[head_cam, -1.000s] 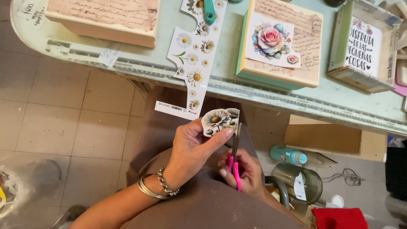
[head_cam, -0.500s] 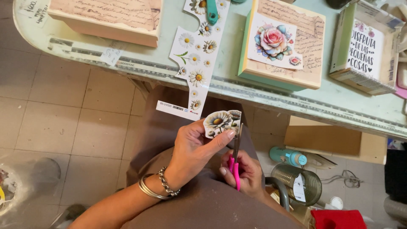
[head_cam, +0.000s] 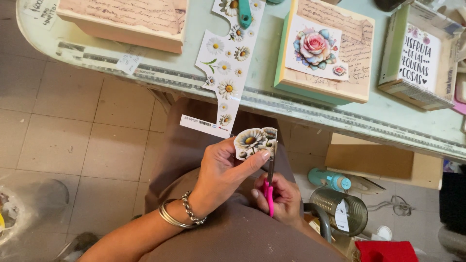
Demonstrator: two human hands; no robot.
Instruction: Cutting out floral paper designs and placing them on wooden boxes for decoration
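My left hand [head_cam: 221, 172] pinches a small paper cut-out printed with daisies [head_cam: 253, 141] between thumb and fingers, held over my lap. My right hand [head_cam: 280, 198] grips small scissors with pink handles [head_cam: 268, 193]; their blades point up and meet the cut-out's right edge. Bracelets circle my left wrist. A long paper sheet of daisy prints [head_cam: 227, 68] with pieces cut away hangs over the table edge just above my hands.
A pale green table [head_cam: 272, 104] holds a wooden box with a rose picture [head_cam: 324, 51], a tan box [head_cam: 126, 19] at left and a green-edged lettered box [head_cam: 417, 58] at right. Below right: a metal can [head_cam: 340, 211], teal bottle [head_cam: 330, 178], cardboard box [head_cam: 383, 160], tiled floor.
The cut-out and both hands stay almost in place; the paper has turned slightly in my left fingers as the scissors work along its right edge.
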